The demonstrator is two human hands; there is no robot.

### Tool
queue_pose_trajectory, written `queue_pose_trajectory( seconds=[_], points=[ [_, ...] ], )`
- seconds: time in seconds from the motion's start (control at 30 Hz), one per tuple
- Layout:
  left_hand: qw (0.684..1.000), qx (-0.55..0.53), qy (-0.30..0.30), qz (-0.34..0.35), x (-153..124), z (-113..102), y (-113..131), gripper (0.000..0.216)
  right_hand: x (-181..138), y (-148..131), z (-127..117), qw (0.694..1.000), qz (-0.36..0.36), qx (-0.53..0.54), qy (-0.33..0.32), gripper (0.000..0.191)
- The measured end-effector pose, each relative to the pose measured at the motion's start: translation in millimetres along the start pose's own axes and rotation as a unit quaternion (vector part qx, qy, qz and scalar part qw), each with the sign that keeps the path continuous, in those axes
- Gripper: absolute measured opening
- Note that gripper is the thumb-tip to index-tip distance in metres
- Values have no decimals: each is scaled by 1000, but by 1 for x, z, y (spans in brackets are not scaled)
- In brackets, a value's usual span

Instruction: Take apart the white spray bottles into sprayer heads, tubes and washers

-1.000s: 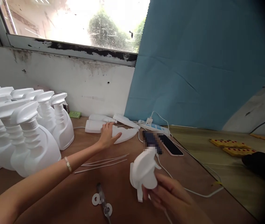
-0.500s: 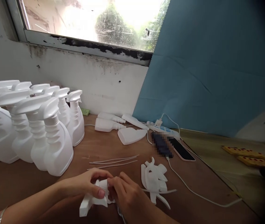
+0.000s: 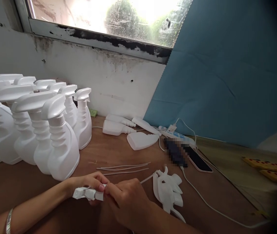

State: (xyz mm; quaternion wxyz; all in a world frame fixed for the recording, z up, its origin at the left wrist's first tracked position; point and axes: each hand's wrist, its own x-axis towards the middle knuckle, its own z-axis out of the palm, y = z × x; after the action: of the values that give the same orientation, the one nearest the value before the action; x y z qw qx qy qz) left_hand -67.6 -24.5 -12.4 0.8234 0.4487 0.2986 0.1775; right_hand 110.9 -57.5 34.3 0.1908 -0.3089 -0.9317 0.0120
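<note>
A white trigger spray head is in the grip of my left hand, its base turned to the right. My right hand is closed at that base, its fingertips touching my left thumb. A thin white dip tube sticks out behind my right hand, running from its closed fingers. Those fingers hide the tube's other end, so whether it sits inside the spray head I cannot tell. Just right of my hands lies a pile of loose white spray heads. Several dip tubes lie beyond my hands on the brown table.
Upright white spray bottles with heads fitted crowd the left side. Several headless bottles lie near the wall. A power strip, a phone and a white cable occupy the right side.
The spray head has turned in my left hand and moved slightly left and up. My right hand stays against its base. The camera view has shifted a little.
</note>
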Motion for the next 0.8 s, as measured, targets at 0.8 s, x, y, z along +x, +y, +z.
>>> queue_pose_trajectory(
  seconds=[0.8],
  points=[
    [986,-17,-152,73,6,-12,-5,27,36,36,-117,916,263,229,-197,24]
  ],
)
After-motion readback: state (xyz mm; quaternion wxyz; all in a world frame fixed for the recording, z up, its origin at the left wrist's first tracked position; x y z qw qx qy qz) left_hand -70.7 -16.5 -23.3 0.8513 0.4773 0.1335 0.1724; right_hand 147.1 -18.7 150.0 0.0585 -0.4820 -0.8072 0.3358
